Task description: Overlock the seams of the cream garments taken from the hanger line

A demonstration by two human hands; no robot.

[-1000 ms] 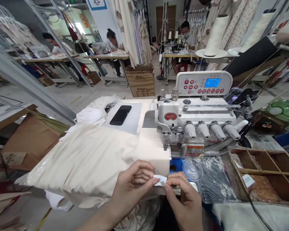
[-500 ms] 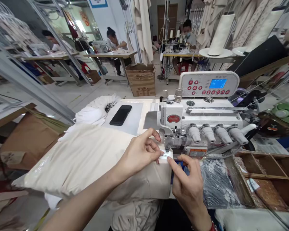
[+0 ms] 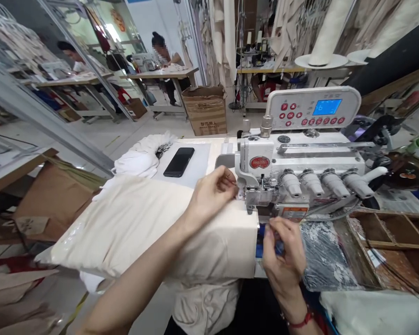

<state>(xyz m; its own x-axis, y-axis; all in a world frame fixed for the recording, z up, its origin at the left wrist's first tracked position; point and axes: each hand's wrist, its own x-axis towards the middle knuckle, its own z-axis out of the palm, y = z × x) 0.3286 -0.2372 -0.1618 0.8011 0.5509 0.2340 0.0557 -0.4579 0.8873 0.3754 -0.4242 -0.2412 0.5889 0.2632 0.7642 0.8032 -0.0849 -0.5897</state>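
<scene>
My left hand [image 3: 212, 190] is closed, its fingertips curled together beside the needle area of a white overlock sewing machine [image 3: 303, 158]. Whatever those fingers pinch is hidden. Cream fabric [image 3: 153, 223] lies under my left wrist and spreads over the machine bed, its right edge close to the presser foot [image 3: 250, 209]. Slightly blurred, my right hand [image 3: 285, 251] is off the fabric, just right of its edge and below the machine head. Its thumb and fingers are drawn together, and anything between them is too small to make out. The white label does not show clearly.
A black phone [image 3: 179, 162] lies behind the fabric, next to bunched white cloth [image 3: 138, 156]. At right stands a wooden compartment tray [image 3: 365, 246]. Thread cones [image 3: 330, 32] rise behind the machine. Beyond are a cardboard box [image 3: 206, 111] and several people at sewing tables.
Both hands were together at a white printed label by the fabric's edge. My left hand has moved up and away beside the needle; my right has drawn right, off the fabric. The view has shifted.
</scene>
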